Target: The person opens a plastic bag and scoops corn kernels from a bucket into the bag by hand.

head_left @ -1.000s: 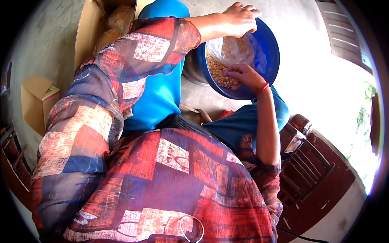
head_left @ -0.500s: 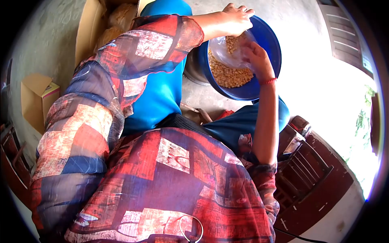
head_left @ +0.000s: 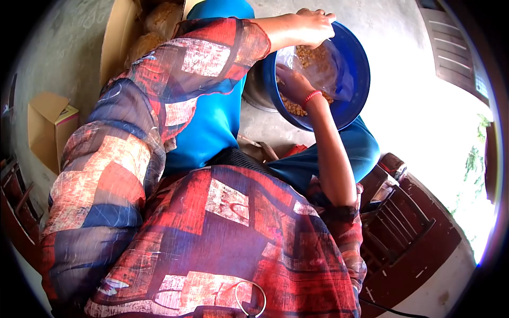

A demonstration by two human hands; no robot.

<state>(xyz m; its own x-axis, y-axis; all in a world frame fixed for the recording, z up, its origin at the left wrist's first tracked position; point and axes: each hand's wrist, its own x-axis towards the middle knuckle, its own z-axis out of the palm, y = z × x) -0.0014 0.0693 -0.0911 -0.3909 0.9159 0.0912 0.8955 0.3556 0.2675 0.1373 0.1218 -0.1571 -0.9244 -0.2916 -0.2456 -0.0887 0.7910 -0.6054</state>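
Observation:
A blue bucket (head_left: 361,79) holds many small yellow-brown pieces (head_left: 293,107), perhaps split pulses or a snack. Inside it, a clear plastic bag (head_left: 339,79) contains some of the same pieces. My left hand (head_left: 314,29) is closed at the bucket's top rim, its fingers curled at the bag's upper end; the grip itself is partly hidden. Down in the bucket, my right hand (head_left: 295,86), with a red bracelet at the wrist, reaches among the loose pieces by the left wall. Its fingertips are shaded and partly hidden.
A tall cardboard box (head_left: 114,40) with filled clear bags (head_left: 161,18) stands at upper left. A smaller open carton (head_left: 43,127) is at far left. Beside the bucket sits a metal vessel (head_left: 257,95). Dark red wooden furniture (head_left: 408,217) lies at right.
My right hand has let go of the bag's edge and moved left and down into the loose pieces. The bag now spreads toward the bucket's right side. My left hand stays near the rim.

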